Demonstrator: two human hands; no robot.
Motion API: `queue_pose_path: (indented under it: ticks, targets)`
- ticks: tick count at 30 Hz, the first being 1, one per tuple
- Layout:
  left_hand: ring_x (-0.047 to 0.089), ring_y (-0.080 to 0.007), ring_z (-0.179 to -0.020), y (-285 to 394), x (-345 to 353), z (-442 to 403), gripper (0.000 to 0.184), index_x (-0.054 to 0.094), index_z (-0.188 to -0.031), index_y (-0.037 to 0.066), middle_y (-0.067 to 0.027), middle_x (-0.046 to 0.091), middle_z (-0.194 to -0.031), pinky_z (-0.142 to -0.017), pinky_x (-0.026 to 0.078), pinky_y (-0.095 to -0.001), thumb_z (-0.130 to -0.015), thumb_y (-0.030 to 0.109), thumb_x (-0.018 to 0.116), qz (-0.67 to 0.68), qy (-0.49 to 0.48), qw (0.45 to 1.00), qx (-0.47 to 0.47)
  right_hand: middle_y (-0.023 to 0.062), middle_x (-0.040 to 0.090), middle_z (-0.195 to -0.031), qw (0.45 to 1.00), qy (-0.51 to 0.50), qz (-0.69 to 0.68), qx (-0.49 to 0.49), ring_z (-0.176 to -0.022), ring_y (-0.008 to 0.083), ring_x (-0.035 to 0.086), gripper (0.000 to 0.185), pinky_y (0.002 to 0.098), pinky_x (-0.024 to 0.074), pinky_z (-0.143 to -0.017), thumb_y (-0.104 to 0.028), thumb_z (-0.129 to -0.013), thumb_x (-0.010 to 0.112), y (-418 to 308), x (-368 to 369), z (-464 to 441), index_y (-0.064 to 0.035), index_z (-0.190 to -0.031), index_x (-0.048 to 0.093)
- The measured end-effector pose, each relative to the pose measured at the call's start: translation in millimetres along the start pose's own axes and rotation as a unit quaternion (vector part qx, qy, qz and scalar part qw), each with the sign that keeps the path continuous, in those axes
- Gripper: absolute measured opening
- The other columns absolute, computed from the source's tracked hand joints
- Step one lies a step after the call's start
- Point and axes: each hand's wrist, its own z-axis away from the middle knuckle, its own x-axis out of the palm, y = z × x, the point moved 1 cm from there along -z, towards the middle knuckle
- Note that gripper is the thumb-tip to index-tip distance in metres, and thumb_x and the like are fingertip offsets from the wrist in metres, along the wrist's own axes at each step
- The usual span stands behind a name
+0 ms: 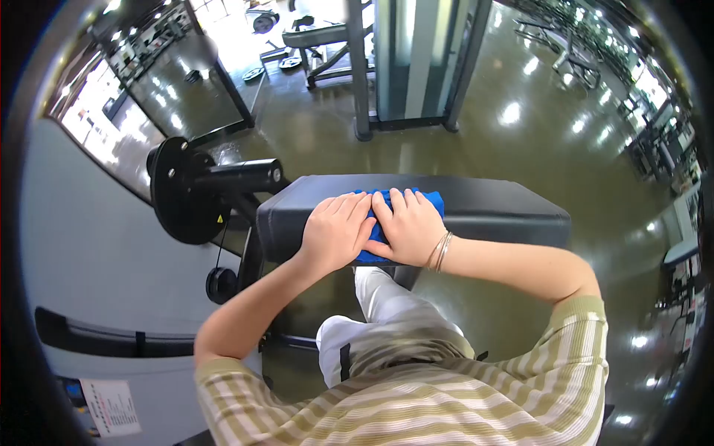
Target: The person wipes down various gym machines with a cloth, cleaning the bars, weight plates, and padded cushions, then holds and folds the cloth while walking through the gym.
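One large black disc (178, 195) stood at the left, one thick black post (236, 177) beside it. On one black bench pad (483, 195), the left hand (336, 229) lay flat, fingers close together. One blue cloth (434, 202) lay beneath it and the right hand (410, 229), which touched the left, fingers slightly spread. Bracelets (444, 251), too fine to count, circled the right wrist.

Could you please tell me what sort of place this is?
Most likely a gym: there is a black padded bench under the blue cloth, a tall machine beyond, and a second bench farther back.
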Motion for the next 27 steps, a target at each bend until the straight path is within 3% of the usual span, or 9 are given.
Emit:
queue_pose_path:
  ticks: [3, 11, 14, 15, 18, 21, 25, 26, 27]
  targets:
    - [0.054, -0.0250, -0.107, -7.0, -6.9, 23.6, 0.035, 0.055, -0.112, 0.002, -0.0112, 0.058, -0.112, -0.094, 0.039, -0.0393, -0.081, 0.019, 0.055, -0.037, 0.059, 0.997, -0.030, 0.0296, 0.053, -0.105, 0.995, 0.074, 0.054, -0.037, -0.090, 0.0436, 0.054, 0.073, 0.0486, 0.0423, -0.084, -0.053, -0.080, 0.052, -24.3, 14.5, -10.3, 0.0061, -0.122, 0.043]
    - [0.043, -0.0302, -0.122, -48.4, -33.3, 85.6, 0.040, 0.048, -0.123, 0.002, -0.0140, 0.050, -0.125, -0.102, 0.031, -0.0416, -0.086, 0.018, 0.048, -0.100, 0.076, 0.985, -0.119, 0.0298, 0.043, -0.123, 0.990, 0.087, 0.013, -0.109, -0.103, 0.0454, 0.048, 0.072, 0.0505, 0.0359, -0.092, -0.048, -0.083, 0.049, -82.8, 35.9, -59.5, 0.0037, -0.131, 0.035]
    - [0.035, -0.0355, -0.127, -58.8, -20.2, 110.5, 0.042, 0.038, -0.131, -0.001, -0.0179, 0.038, -0.137, -0.106, 0.027, -0.0385, -0.094, 0.018, 0.034, 0.122, 0.195, 0.947, -0.227, 0.0293, 0.040, -0.128, 0.985, 0.103, 0.018, -0.135, -0.107, 0.0470, 0.045, 0.072, 0.0520, 0.0332, -0.095, -0.048, -0.083, 0.050, -104.4, 43.8, -74.4, -0.0021, -0.136, 0.032]
    - [0.035, -0.0355, -0.127, -57.6, -15.5, 115.8, 0.042, 0.038, -0.131, -0.001, -0.0179, 0.038, -0.137, -0.106, 0.027, -0.0385, -0.094, 0.018, 0.034, 0.112, 0.199, 0.946, -0.231, 0.0285, 0.039, -0.130, 0.984, 0.104, 0.021, -0.143, -0.110, 0.0467, 0.043, 0.071, 0.0515, 0.0318, -0.097, -0.046, -0.084, 0.050, -110.1, 45.3, -77.9, -0.0036, -0.137, 0.031]
    - [0.035, -0.0285, -0.128, -40.7, -5.2, 112.9, 0.046, 0.032, -0.136, 0.003, -0.0132, 0.036, -0.139, -0.106, 0.028, -0.0360, -0.097, 0.026, 0.030, 0.390, 0.321, 0.789, -0.350, 0.0256, 0.037, -0.133, 0.980, 0.113, 0.010, -0.166, -0.117, 0.0486, 0.036, 0.067, 0.0534, 0.0267, -0.100, -0.044, -0.085, 0.048, -124.5, 49.4, -85.3, -0.0006, -0.135, 0.034]
    - [0.035, -0.0215, -0.129, -28.3, 13.7, 117.6, 0.049, 0.027, -0.141, 0.007, -0.0086, 0.034, -0.142, -0.106, 0.028, -0.0335, -0.099, 0.033, 0.025, 0.619, 0.419, 0.522, -0.412, 0.0220, 0.034, -0.138, 0.977, 0.109, 0.016, -0.181, -0.124, 0.0480, 0.029, 0.060, 0.0522, 0.0220, -0.104, -0.041, -0.088, 0.045, -134.1, 55.4, -88.9, -0.0016, -0.134, 0.038]
    - [0.036, -0.0205, -0.128, -14.6, 33.1, 133.7, 0.048, 0.027, -0.141, 0.012, -0.0063, 0.033, -0.142, -0.106, 0.030, -0.0352, -0.099, 0.036, 0.025, 0.702, 0.443, 0.450, -0.329, 0.0192, 0.031, -0.141, 0.977, 0.114, -0.024, -0.181, -0.133, 0.0415, 0.021, 0.058, 0.0479, 0.0147, -0.110, -0.041, -0.090, 0.041, -141.7, 67.2, -89.1, 0.0006, -0.131, 0.043]
    - [0.041, -0.0192, -0.124, -13.7, 33.6, 136.9, 0.046, 0.036, -0.136, 0.013, -0.0047, 0.042, -0.136, -0.104, 0.031, -0.0355, -0.099, 0.038, 0.028, 0.737, 0.444, 0.405, -0.309, 0.0195, 0.031, -0.141, 0.975, 0.118, -0.028, -0.187, -0.133, 0.0414, 0.021, 0.057, 0.0474, 0.0153, -0.110, -0.040, -0.090, 0.042, -142.8, 69.7, -89.1, 0.0022, -0.129, 0.044]
    - [0.041, -0.0192, -0.124, -11.6, 31.7, 140.2, 0.046, 0.036, -0.136, 0.013, -0.0047, 0.042, -0.136, -0.104, 0.031, -0.0355, -0.099, 0.038, 0.028, 0.729, 0.452, 0.409, -0.311, 0.0199, 0.031, -0.141, 0.973, 0.120, -0.032, -0.192, -0.132, 0.0413, 0.022, 0.057, 0.0470, 0.0160, -0.110, -0.039, -0.089, 0.043, -144.2, 72.5, -87.5, 0.0038, -0.127, 0.045]
